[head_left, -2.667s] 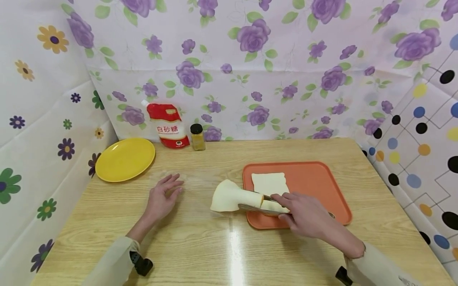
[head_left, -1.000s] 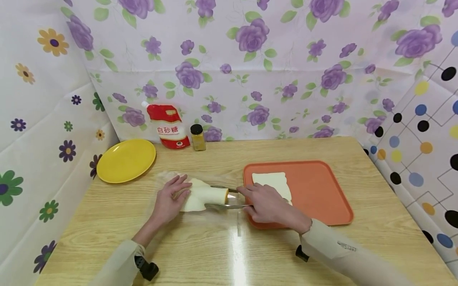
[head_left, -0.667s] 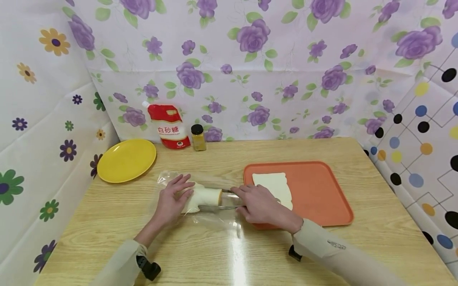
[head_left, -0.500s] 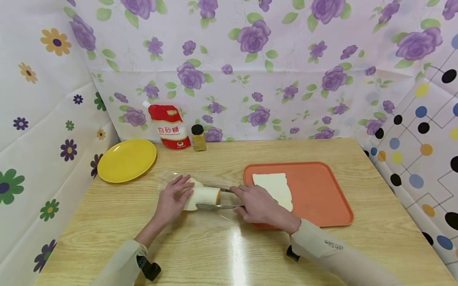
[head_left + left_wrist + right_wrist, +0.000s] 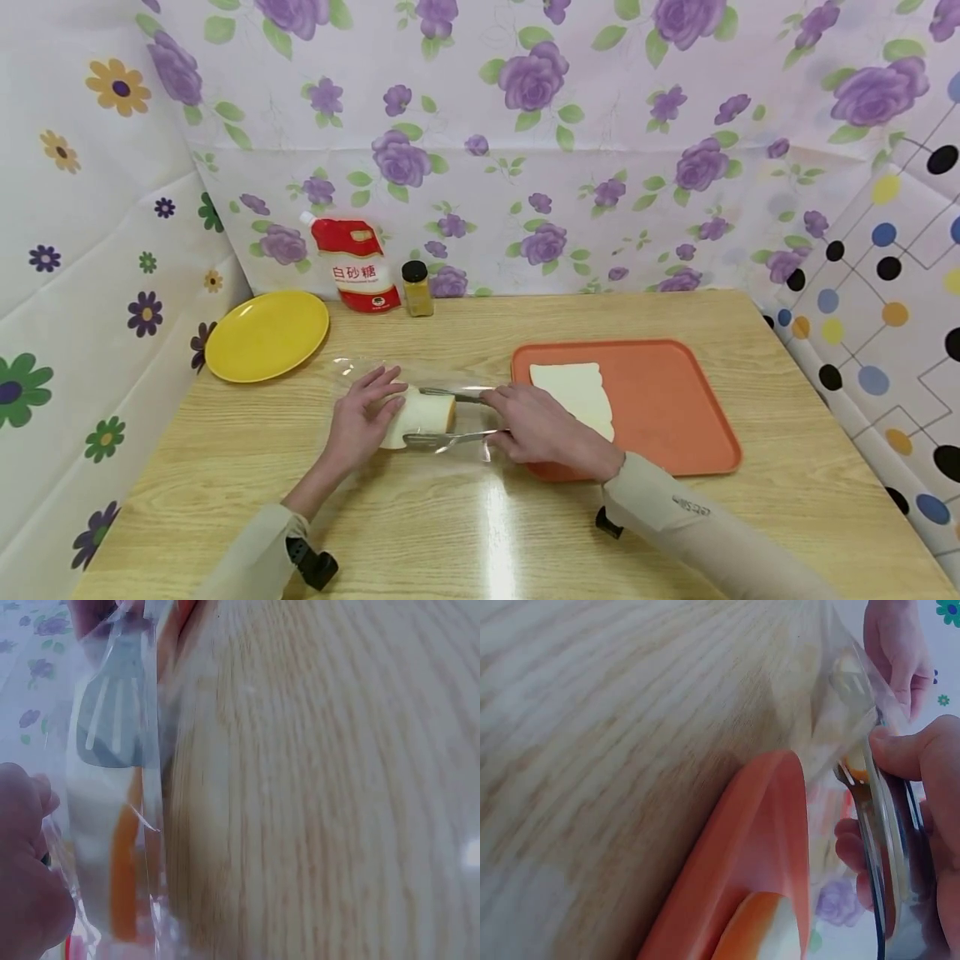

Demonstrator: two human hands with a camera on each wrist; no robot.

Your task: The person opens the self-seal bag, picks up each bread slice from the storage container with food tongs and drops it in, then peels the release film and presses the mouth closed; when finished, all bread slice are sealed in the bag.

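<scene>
Right hand (image 5: 536,421): grasping the tongs (image 5: 461,436), pointing them straight at the left hand.
Left hand (image 5: 362,417): lying over the far end of the clear bag (image 5: 472,415), fingers bent; pinching film or merely resting, cannot tell.
Bread slice (image 5: 429,407): caught between the tong arms, in between the two hands, one end tucked by the left fingers, orange crust facing the right hand, showing through film.
Bagging: apparently well into loading, judging by tongs and bread both lying within the bag.
Tongs, next: probably time to spread the arms a touch, let go of the bread, then back out straight toward the right hand without snagging film; best done with the bag steadied under the left hand.
Orange tray (image 5: 667,408): tight here, left rim partly under the right hand, worth lifting over.
Second slice (image 5: 573,392): on the tray, just beyond the right hand, easy to brush on the way back.
Bench (image 5: 420,533): roomy on the near side of both hands.
Yellow plate (image 5: 266,337): beyond and left of the left hand, apart from the bag.
Sugar pouch (image 5: 360,271) and jar (image 5: 417,292): standing well beyond the left hand, out of the tongs' line.
</scene>
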